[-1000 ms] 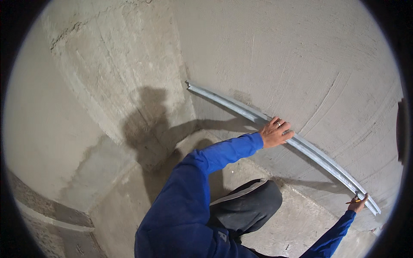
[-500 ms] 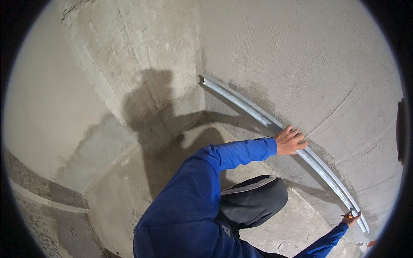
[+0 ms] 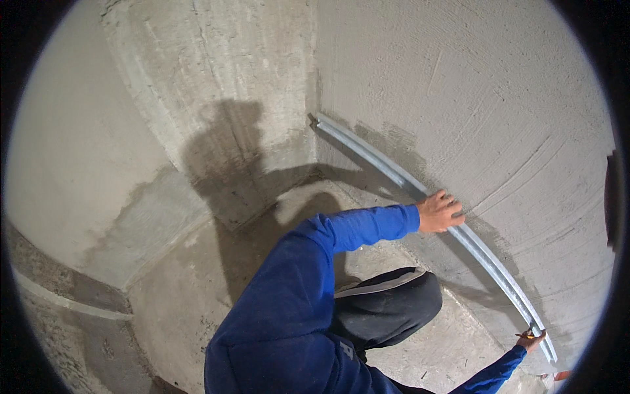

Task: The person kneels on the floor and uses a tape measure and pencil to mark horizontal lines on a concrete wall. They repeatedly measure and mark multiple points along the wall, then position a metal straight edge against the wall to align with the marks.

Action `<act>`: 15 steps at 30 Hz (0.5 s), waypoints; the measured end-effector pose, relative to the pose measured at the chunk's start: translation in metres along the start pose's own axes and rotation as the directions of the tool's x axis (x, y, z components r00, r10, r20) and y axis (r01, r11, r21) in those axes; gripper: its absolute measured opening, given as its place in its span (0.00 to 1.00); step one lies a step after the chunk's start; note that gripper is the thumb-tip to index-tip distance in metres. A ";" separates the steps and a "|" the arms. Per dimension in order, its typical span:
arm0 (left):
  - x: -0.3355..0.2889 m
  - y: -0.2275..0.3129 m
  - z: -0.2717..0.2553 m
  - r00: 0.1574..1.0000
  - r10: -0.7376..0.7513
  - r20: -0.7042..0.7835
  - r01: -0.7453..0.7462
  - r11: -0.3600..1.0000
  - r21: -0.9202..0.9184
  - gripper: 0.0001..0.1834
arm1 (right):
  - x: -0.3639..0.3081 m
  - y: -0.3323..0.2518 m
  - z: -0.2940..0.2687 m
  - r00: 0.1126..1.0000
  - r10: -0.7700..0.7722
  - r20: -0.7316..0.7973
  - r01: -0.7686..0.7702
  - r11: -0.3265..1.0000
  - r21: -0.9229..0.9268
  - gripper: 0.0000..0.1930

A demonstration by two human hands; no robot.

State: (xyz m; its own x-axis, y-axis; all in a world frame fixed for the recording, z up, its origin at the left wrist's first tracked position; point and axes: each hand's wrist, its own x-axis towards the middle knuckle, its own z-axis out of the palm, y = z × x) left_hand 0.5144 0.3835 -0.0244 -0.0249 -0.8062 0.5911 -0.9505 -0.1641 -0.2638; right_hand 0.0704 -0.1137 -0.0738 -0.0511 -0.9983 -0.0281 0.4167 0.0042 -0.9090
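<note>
A long galvanised metal profile (image 3: 489, 257) with a channel along it lies against the plastered wall on the right. It slopes from the room corner down to the lower right. Around its middle my left hand (image 3: 441, 211) is closed, the fingers over its upper edge. My right hand (image 3: 533, 341) is at the profile's lower end, its fingers bent around a small dark and orange thing (image 3: 530, 333). That thing is too small to name and sits at the profile's edge.
The rough right wall (image 3: 525, 131) carries damp patches beside the profile. A bare concrete wall (image 3: 275, 59) meets it at the corner. My bent knee (image 3: 400, 308) is over the concrete floor (image 3: 177, 302). A reddish object (image 3: 562, 375) shows at the lower right.
My view has shifted slightly. The right hand and the profile's lower end appear a little lower and further left. My left hand keeps its hold on the profile.
</note>
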 end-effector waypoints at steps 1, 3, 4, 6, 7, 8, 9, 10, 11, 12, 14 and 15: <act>0.001 -0.007 0.000 0.999 0.004 -0.035 -0.003 0.999 0.032 0.32 | -0.001 0.000 0.001 1.000 0.005 -0.003 -0.005 1.000 -0.003 0.22; 0.003 -0.022 0.000 0.988 0.035 -0.150 -0.021 0.995 0.095 0.33 | -0.002 -0.001 0.005 0.995 -0.034 0.094 0.036 0.999 -0.022 0.22; 0.004 -0.029 0.001 0.987 0.032 -0.158 -0.014 0.994 0.113 0.34 | -0.002 0.003 0.008 0.984 -0.090 0.151 0.108 0.988 -0.110 0.22; 0.004 -0.040 0.000 0.988 0.038 -0.149 -0.017 0.990 0.141 0.35 | 0.000 0.002 0.013 0.991 0.035 0.130 -0.034 0.999 -0.011 0.28; 0.005 -0.045 0.000 0.987 0.044 -0.157 -0.023 0.991 0.135 0.35 | 0.001 0.004 0.016 0.988 -0.028 0.153 0.046 0.992 -0.114 0.30; 0.004 -0.048 0.001 0.988 0.045 -0.147 -0.026 0.991 0.132 0.35 | 0.001 0.006 0.016 0.976 -0.133 0.172 0.170 0.960 -0.221 0.32; 0.004 -0.051 0.001 0.989 0.051 -0.142 -0.034 0.992 0.122 0.35 | 0.003 0.008 0.017 0.972 -0.150 0.179 0.196 0.940 -0.280 0.32; 0.004 -0.053 0.001 0.990 0.047 -0.131 -0.029 0.990 0.134 0.35 | 0.004 0.010 0.016 0.971 -0.079 0.223 0.129 0.968 -0.216 0.32; 0.003 -0.055 0.002 0.991 0.051 -0.123 -0.033 0.989 0.141 0.35 | 0.005 0.013 0.015 0.967 -0.053 0.249 0.108 0.970 -0.216 0.32; 0.003 -0.057 0.002 0.996 0.042 -0.076 -0.031 0.990 0.137 0.35 | 0.006 0.014 0.014 0.971 -0.007 0.239 0.059 0.975 -0.214 0.32; 0.001 -0.060 0.004 0.991 0.057 -0.120 -0.040 0.990 0.136 0.34 | 0.005 0.016 0.014 0.954 -0.101 0.282 0.182 0.943 -0.279 0.32; -0.001 -0.061 0.004 0.995 0.048 -0.086 -0.036 0.990 0.138 0.34 | 0.003 0.018 0.015 0.942 -0.147 0.302 0.243 0.920 -0.309 0.31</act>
State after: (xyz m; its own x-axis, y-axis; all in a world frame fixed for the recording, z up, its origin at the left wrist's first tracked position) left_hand 0.5736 0.3920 -0.0119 -0.0975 -0.7611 0.6413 -0.8973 -0.2115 -0.3874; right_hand 0.0911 -0.1171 -0.0839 0.1651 -0.9584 0.2330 0.0907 -0.2205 -0.9712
